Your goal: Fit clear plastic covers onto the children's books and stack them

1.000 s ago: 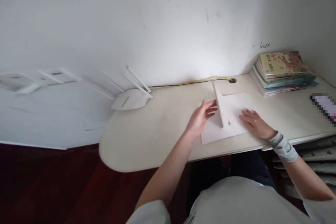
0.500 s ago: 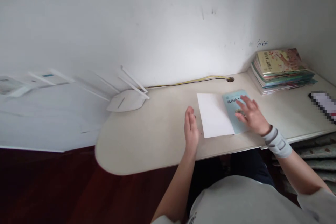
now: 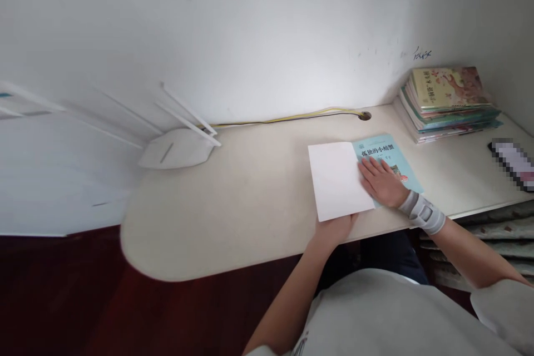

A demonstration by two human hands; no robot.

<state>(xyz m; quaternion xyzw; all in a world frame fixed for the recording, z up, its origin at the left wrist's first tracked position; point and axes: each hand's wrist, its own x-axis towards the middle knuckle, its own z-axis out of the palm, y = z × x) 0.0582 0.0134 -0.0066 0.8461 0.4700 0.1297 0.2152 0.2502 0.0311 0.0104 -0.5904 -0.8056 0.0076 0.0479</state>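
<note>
An open book (image 3: 336,181) lies on the desk, a blank white page on its left and a light-blue page with dark printed characters and a small picture on its right. My right hand (image 3: 382,182), with a grey wrist strap, rests flat on the blue page near the fold, fingers stretched out and holding nothing. At the lower edge of the white page is my left hand (image 3: 336,229). Its fingers go under the page and are hidden, so I cannot tell whether they grip it.
Behind to the right stands a stack of books (image 3: 450,105), with a blurred-out phone (image 3: 513,161) in front of it. A white router (image 3: 177,149) with antennas sits at the desk's (image 3: 233,206) left. Cables (image 3: 292,118) run along the wall into a hole.
My left hand has moved from beside the white page to beneath its lower edge. My right hand has come down flat onto the blue page, towards the fold. The view has shifted slightly.
</note>
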